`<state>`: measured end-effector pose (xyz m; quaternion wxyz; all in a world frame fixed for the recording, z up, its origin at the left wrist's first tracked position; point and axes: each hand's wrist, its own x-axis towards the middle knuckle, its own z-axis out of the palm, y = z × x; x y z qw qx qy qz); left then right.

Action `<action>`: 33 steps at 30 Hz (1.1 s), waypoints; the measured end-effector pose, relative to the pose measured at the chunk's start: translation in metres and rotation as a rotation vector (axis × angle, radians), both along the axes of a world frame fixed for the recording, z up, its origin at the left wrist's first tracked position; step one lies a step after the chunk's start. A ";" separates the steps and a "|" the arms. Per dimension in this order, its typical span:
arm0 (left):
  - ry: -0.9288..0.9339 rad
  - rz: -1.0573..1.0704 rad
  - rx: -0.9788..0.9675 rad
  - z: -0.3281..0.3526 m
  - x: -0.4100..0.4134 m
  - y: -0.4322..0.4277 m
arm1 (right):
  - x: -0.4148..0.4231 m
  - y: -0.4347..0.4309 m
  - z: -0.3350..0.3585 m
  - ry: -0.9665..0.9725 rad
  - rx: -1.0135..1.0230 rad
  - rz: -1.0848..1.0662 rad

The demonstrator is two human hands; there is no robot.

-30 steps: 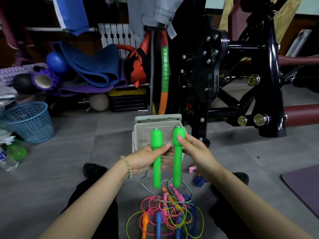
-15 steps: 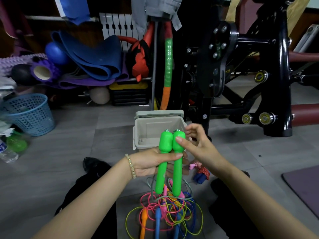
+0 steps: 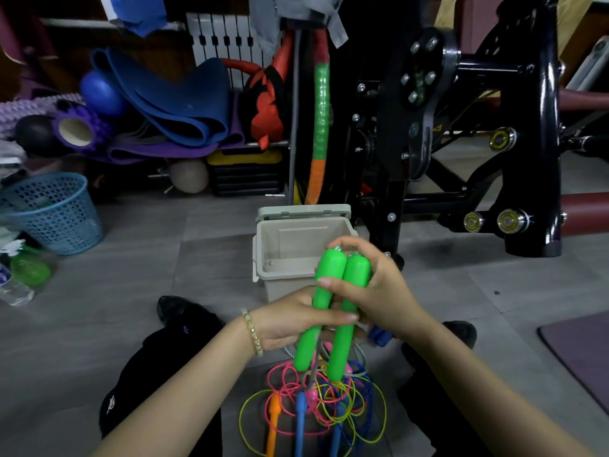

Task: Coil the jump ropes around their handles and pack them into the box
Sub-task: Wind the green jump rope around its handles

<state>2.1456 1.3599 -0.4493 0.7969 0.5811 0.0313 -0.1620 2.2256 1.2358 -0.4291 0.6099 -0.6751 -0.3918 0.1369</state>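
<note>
While left hand and right hand grip them, two green handles touch side by side

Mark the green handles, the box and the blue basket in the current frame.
green handles (image 3: pixel 330 264), head view, upper part of the left handle.
box (image 3: pixel 296 240), head view, inner back wall.
blue basket (image 3: pixel 56 216), head view, mesh side wall.

**A workout room crowded with gear**

At the far right stands a black steel exercise machine with maroon padded bars. At the far left, rolled blue mats, a purple foam roller and a blue ball are piled near a white radiator. A green-and-orange hoop stands upright in the middle. Jump ropes lie tangled on the near grey tiled floor.
</note>
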 end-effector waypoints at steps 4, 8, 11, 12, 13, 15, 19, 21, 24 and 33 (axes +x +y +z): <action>-0.121 0.237 0.181 -0.006 -0.006 -0.007 | 0.008 -0.005 0.005 0.011 0.084 -0.182; -0.175 0.336 0.246 -0.011 -0.003 -0.009 | 0.007 -0.002 0.007 -0.037 0.053 -0.160; -0.192 0.223 0.216 -0.004 0.001 -0.010 | 0.002 0.000 0.006 -0.094 0.035 -0.130; -0.181 0.186 0.208 0.000 0.001 -0.011 | 0.001 0.000 0.007 -0.105 0.036 -0.131; -0.166 0.157 0.198 0.002 0.000 -0.011 | 0.001 0.000 0.008 -0.102 0.044 -0.131; -0.123 0.118 0.179 0.005 -0.002 -0.010 | 0.000 -0.001 0.008 -0.091 0.063 -0.125; -0.017 0.054 0.213 0.008 -0.008 -0.007 | 0.002 -0.001 0.007 -0.098 0.075 -0.156; -0.016 0.061 0.228 0.006 -0.010 -0.006 | 0.006 -0.002 0.007 -0.095 0.082 -0.195; -0.024 0.088 0.239 0.003 -0.013 -0.006 | 0.010 -0.001 0.007 -0.089 0.093 -0.222; -0.018 0.114 0.167 0.003 -0.016 -0.008 | 0.011 0.000 0.005 -0.139 0.042 -0.177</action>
